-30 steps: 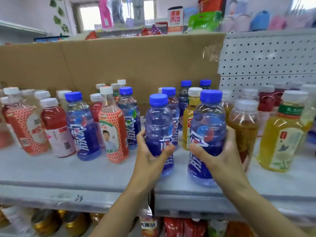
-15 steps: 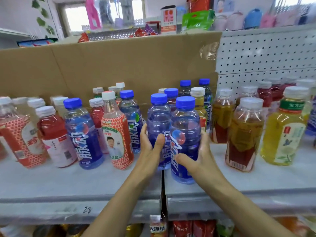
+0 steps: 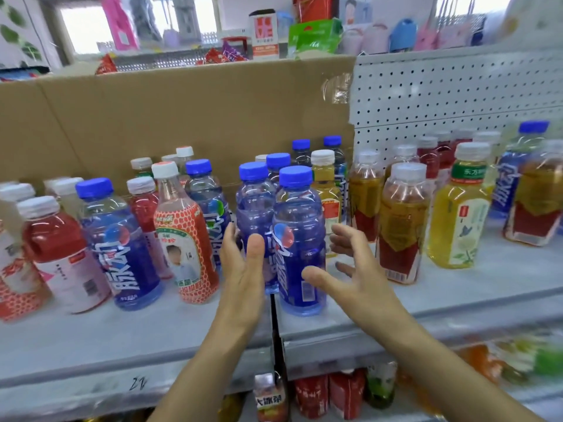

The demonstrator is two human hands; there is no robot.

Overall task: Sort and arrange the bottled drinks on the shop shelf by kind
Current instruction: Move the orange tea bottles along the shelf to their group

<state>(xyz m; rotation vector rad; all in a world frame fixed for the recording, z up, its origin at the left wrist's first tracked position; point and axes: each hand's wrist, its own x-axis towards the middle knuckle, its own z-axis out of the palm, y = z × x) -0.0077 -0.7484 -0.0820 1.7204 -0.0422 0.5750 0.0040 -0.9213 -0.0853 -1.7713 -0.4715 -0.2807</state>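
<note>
Two blue-capped blue drink bottles stand side by side at the middle of the grey shelf (image 3: 457, 300): the front bottle (image 3: 300, 226) and the one to its left (image 3: 254, 208). My left hand (image 3: 243, 269) lies with straight fingers against the left bottle. My right hand (image 3: 350, 275) hovers spread just right of the front bottle, apart from it. More blue bottles stand behind and at the left (image 3: 118, 239). Red drinks (image 3: 58, 248) and a red-patterned bottle (image 3: 182, 239) stand left.
Amber tea bottles (image 3: 402, 226) and a yellow-green tea bottle (image 3: 460, 217) stand to the right. A cardboard sheet (image 3: 182, 117) and white pegboard (image 3: 457, 92) back the shelf. A lower shelf holds more drinks (image 3: 313, 394).
My right hand carried the blue bottle left, set it beside the other blue bottle and let go. My left hand's grip on the left bottle has relaxed to straight fingers.
</note>
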